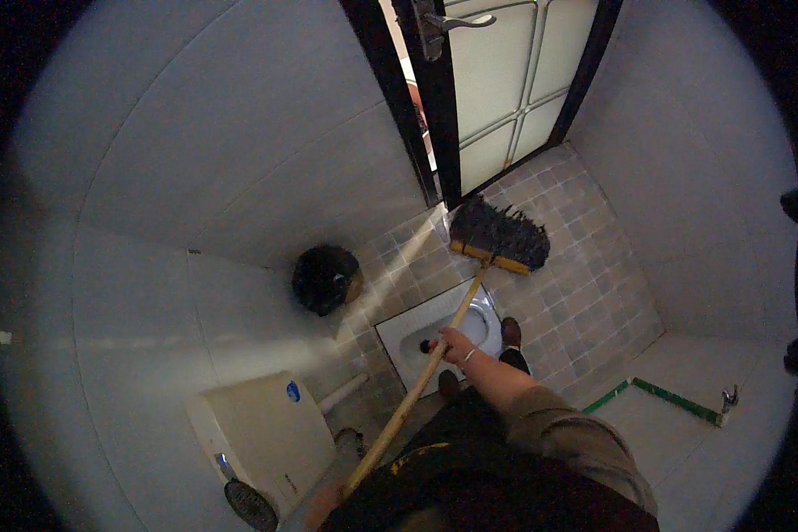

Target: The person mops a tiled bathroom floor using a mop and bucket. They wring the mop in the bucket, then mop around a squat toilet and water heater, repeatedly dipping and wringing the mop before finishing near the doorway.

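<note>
My right hand [456, 346] is closed around the middle of a long wooden handle. The handle belongs to a wide push broom [499, 234] with dark shaggy bristles and a yellow head, which lies on the tiled floor by the door's foot. My left hand [327, 503], dim and partly cut off by my clothing, is at the handle's near end. Beneath the handle is a white squat toilet [415, 342] set in the floor, with my shoes near its right side.
A black-lined bin [325, 279] stands by the left wall. A cream cistern [266, 432] hangs at lower left with a round drain cover [251, 505] near it. The dark-framed glass door [499, 86] is ajar. A metal tap [730, 397] is at lower right.
</note>
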`<state>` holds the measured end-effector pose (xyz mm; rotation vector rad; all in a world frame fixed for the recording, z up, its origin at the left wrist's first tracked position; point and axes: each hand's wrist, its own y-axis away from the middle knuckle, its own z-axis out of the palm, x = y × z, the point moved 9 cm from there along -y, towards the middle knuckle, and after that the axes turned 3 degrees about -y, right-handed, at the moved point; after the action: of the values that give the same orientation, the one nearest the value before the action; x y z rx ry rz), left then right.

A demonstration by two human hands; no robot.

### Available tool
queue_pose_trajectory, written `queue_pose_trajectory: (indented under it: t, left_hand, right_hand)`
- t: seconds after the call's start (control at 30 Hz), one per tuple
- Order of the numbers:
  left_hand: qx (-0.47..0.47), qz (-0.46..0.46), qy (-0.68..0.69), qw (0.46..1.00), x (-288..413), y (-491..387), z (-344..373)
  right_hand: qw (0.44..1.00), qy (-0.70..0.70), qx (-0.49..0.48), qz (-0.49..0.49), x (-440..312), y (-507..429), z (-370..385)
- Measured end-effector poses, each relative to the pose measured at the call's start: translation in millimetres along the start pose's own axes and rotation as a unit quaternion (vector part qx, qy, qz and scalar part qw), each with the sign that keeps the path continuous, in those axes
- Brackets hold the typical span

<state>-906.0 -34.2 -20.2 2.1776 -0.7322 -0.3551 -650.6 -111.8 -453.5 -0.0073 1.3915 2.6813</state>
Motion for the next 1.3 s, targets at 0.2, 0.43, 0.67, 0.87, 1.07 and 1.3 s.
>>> queue_pose_trajectory:
  t: [0.2, 0.43, 0.67, 0.87, 1.07, 1.3]
  left_hand:
    - [0.054, -0.069, -0.137, 0.987, -82.7, 90.4, -19.4]
    - [0.098, -0.099, -0.190, 0.972, -102.1, 152.7, -71.3]
    - [0.093, -0.080, -0.200, 0.972, -69.6, 94.4, -59.8]
    - [0.074, 0.013, -0.202, 0.977, -0.4, 12.4, -37.1]
    - [0.058, 0.139, -0.201, 0.968, 78.5, -59.5, 17.4]
    - [-0.068, 0.234, -0.114, 0.963, 295.4, -136.4, 17.8]
  right_hand:
    - [0.970, 0.214, -0.038, 0.106, 146.4, -8.3, 10.2]
    - [0.982, 0.040, 0.053, 0.175, 216.6, 10.7, 14.9]
    - [0.983, -0.015, -0.066, 0.172, 119.4, 126.0, 62.8]
    - [0.993, -0.044, 0.051, 0.093, 64.4, 93.0, -41.5]
    - [0.990, -0.066, 0.087, -0.086, -90.7, 91.2, -166.8]
    - [0.916, 0.065, 0.289, -0.271, -306.3, 175.9, -249.8]
